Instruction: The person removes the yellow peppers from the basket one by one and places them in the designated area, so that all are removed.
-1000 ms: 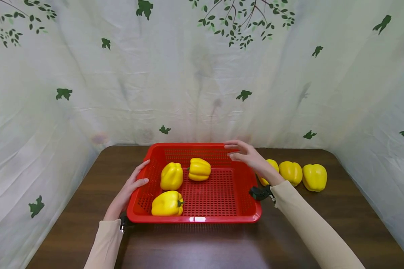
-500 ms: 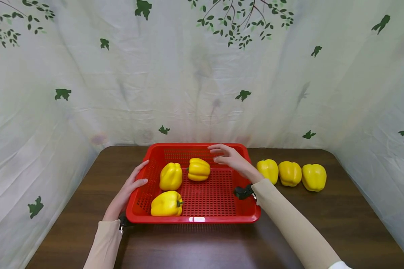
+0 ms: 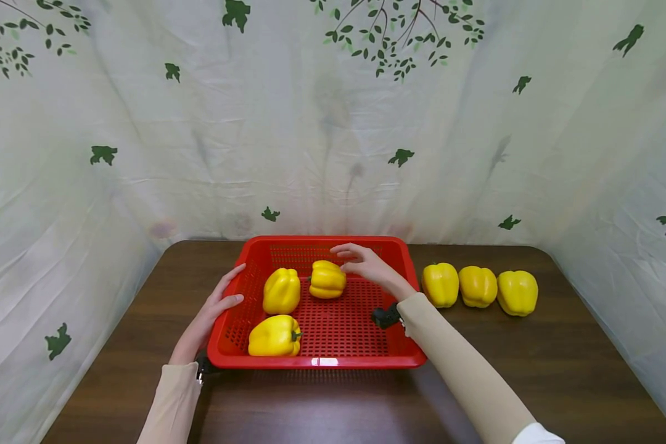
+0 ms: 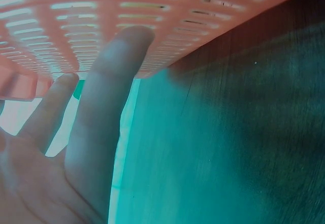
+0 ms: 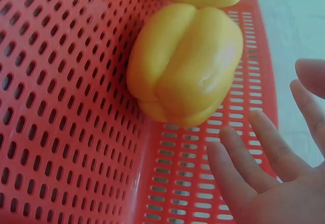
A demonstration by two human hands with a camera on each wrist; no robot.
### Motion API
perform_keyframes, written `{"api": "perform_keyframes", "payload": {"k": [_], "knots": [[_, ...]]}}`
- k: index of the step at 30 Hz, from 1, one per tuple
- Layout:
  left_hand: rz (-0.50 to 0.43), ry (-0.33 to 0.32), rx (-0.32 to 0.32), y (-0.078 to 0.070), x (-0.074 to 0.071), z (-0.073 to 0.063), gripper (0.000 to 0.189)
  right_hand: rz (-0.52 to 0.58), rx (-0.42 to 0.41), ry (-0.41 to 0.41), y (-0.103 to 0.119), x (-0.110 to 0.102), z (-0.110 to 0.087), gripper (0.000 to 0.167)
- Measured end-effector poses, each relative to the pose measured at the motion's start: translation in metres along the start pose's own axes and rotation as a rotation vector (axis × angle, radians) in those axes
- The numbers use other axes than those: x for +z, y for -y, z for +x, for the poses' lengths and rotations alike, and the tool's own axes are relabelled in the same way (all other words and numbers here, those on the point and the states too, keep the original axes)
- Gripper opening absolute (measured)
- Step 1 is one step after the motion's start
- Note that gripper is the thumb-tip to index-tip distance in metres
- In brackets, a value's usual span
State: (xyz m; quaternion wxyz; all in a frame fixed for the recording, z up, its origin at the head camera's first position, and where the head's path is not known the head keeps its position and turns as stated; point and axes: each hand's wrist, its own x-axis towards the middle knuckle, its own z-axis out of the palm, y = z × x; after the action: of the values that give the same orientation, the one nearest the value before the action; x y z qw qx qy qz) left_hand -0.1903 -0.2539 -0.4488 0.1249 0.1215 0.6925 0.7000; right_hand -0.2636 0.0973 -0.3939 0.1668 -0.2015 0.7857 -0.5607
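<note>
A red plastic basket with slotted walls holds several yellow bell peppers: one at the back, one at the left, and one in the front left corner. My left hand rests along the basket's left side; in the left wrist view, straight fingers lie against the outer slotted wall. My right hand hovers inside the basket, beside the back bell pepper. The right wrist view shows its fingers spread and relaxed, with a gap to that bell pepper.
On the brown wooden table, right of the basket, stand three more yellow bell peppers in a row: a near one, a middle one and a far one. A pale curtain with leaf prints hangs behind.
My right hand has moved left from over the basket's right rim to the back bell pepper. The left hand stays at the basket's left side.
</note>
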Motion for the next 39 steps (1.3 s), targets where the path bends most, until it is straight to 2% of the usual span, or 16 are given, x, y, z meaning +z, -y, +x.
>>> {"api": "perform_keyframes", "payload": {"k": [20, 28, 39], "knots": [[0.010, -0.006, 0.001, -0.001, 0.001, -0.002, 0.064, -0.168, 0.077, 0.020, -0.002, 0.010, 0.009, 0.040], [0.015, -0.008, 0.004, -0.001, 0.002, -0.002, 0.064, -0.204, 0.095, 0.042, -0.002, 0.013, 0.009, 0.039], [0.015, -0.002, 0.002, -0.001, 0.002, -0.002, 0.064, -0.253, 0.102, 0.004, -0.006, 0.021, 0.011, 0.040]]}}
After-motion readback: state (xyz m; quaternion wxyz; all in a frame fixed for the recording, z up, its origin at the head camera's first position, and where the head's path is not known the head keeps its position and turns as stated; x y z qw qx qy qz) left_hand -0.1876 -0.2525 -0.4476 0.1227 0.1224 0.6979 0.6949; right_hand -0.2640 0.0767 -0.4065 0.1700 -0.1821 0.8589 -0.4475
